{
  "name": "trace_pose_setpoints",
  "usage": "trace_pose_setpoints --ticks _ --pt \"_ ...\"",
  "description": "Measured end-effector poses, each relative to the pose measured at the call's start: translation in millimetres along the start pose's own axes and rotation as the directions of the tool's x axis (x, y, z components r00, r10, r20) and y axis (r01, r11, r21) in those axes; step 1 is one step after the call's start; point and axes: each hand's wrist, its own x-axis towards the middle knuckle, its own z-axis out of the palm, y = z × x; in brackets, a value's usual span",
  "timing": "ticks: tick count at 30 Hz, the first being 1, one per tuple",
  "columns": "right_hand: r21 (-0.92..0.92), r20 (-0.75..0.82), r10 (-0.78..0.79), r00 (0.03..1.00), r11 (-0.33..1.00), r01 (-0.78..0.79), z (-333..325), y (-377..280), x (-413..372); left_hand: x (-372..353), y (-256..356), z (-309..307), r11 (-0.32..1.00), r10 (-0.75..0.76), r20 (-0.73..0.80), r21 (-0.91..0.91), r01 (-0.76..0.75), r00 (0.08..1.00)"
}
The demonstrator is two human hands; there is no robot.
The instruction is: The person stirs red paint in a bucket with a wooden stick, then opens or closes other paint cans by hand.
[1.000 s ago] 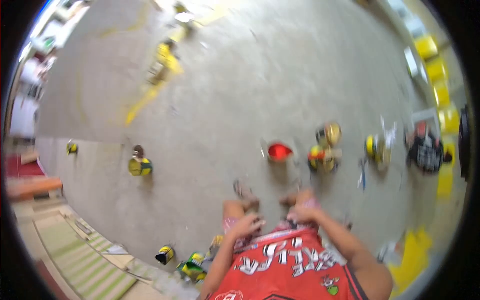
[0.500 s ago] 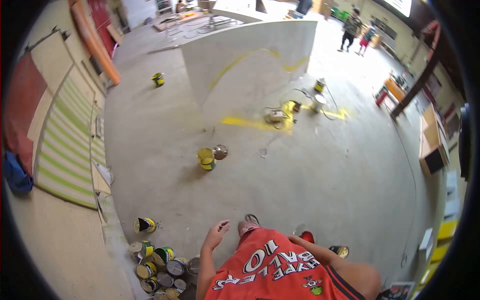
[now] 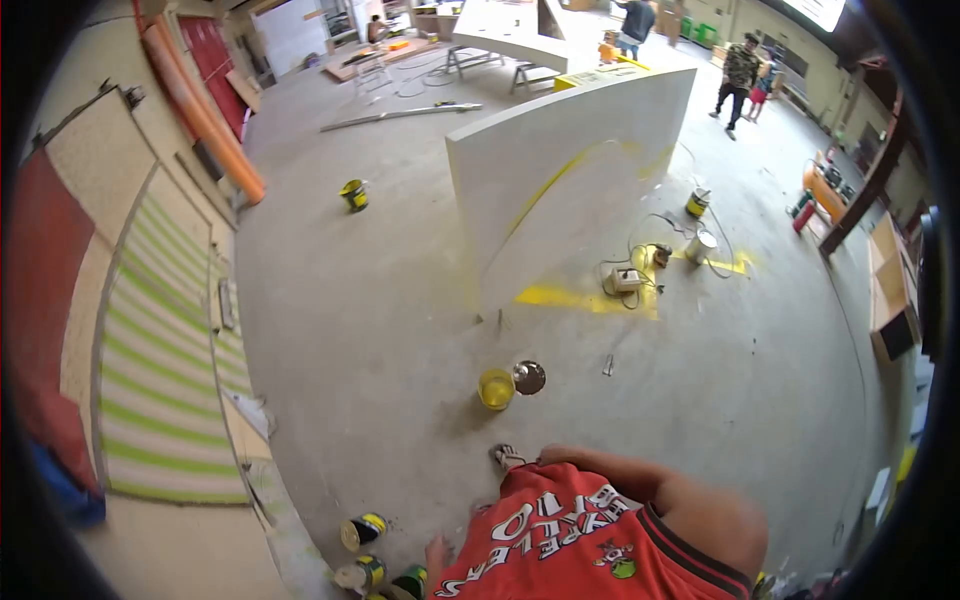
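Note:
My left hand (image 3: 438, 552) hangs low beside the red jersey (image 3: 560, 520), close to the paint cans at the lower left. Its fingers look loose, with nothing in them. In front of the jersey is my right hand (image 3: 552, 456), mostly hidden by its edge, so its fingers do not show clearly. Ahead of my sandalled foot (image 3: 508, 457) stands an uncovered can of yellow paint (image 3: 496, 390). Its round lid (image 3: 529, 377) lies beside it on the floor. Neither hand touches the can.
A curved white panel (image 3: 580, 170) with a yellow line stands ahead. Near its base are a corded device (image 3: 625, 281) and more cans (image 3: 701, 245). Several used cans (image 3: 363, 531) crowd the lower left. Two people (image 3: 737, 85) are at the far right; another (image 3: 636, 25) stands behind the panel.
The yellow paint can is now closer to my feet, and the panel appears further right. My left hand has dropped lower beside the jersey. My right hand has come forward to its front.

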Motion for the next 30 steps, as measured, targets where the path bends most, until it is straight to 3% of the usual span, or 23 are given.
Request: trace_pose_setpoints --ticks 1,3,4,9,12,14,16,18,19,20,21,22,24,26,28,30 --pt "0.012 -0.004 0.021 1.000 1.000 -0.021 -34.7 -23.1 14.8 28.4 29.6 1.0 0.739 0.449 0.406 0.333 -0.586 0.796" --pt "-0.176 0.267 0.067 0.961 0.984 -0.020 -122.5 -65.8 34.4 85.6 107.1 10.2 0.758 0.459 0.410 0.282 -0.588 0.788" --pt "-0.183 0.271 0.067 0.960 0.983 -0.017 -150.3 -75.6 53.0 110.7 152.6 14.6 0.777 0.479 0.392 0.228 -0.587 0.786" --pt "0.095 0.014 0.122 0.992 0.988 -0.123 -278.8 -108.7 152.7 206.7 385.9 0.8 0.830 0.538 0.281 -0.016 -0.557 0.795" --pt "0.395 -0.088 0.207 0.974 0.905 -0.156 -336.2 -139.7 199.1 242.4 484.6 -60.1 0.867 0.491 0.248 -0.047 -0.496 0.835" --pt "0.613 -0.001 0.267 0.964 0.762 -0.210 -410.9 -163.6 232.1 237.4 474.8 -128.5 0.940 0.339 0.193 -0.024 -0.341 0.921" --pt "0.790 0.135 0.324 0.937 0.535 -0.299 -450.9 -166.6 276.4 228.0 471.4 -219.1 0.985 0.163 0.117 0.029 -0.168 0.980" --pt "0.886 0.192 0.411 0.891 0.319 -0.337 -477.3 -174.1 312.7 268.3 519.6 -273.0 0.994 0.104 0.065 0.037 -0.106 0.993" --pt "0.918 0.190 0.529 0.827 0.203 -0.341 -492.6 -181.5 327.1 312.7 546.9 -276.4 0.995 0.095 0.046 0.031 -0.096 0.994" --pt "0.950 0.136 0.633 0.762 0.136 -0.282 -420.5 -186.9 225.0 251.3 497.3 -277.6 0.979 0.174 0.034 0.104 -0.176 0.984" --pt "0.955 0.148 0.633 0.760 0.108 -0.276 -416.3 -187.2 227.3 252.7 548.8 -296.2 0.978 0.204 0.023 0.045 -0.204 0.979" --pt "0.978 0.132 0.633 0.762 0.040 -0.203 -411.3 -185.1 232.1 272.1 593.9 -326.4 0.964 0.244 0.037 0.097 -0.247 0.969" --pt "0.994 0.099 0.642 0.760 -0.028 -0.105 -395.0 -176.9 217.8 254.0 661.2 -336.3 0.906 0.422 -0.021 0.040 -0.421 0.907" --pt "0.907 0.012 0.619 0.786 0.325 -0.269 -392.0 -183.0 195.1 225.0 702.0 -331.5 0.888 0.457 -0.037 0.070 -0.454 0.889" --pt "0.917 0.089 0.610 0.788 0.259 -0.304 -395.2 -199.3 178.3 220.3 722.2 -324.2 0.883 0.463 -0.038 0.107 -0.457 0.885" --pt "0.963 0.263 0.428 0.865 -0.071 -0.258 -365.8 -191.0 193.1 245.1 697.0 -323.3 0.868 0.491 -0.029 0.105 -0.486 0.871"
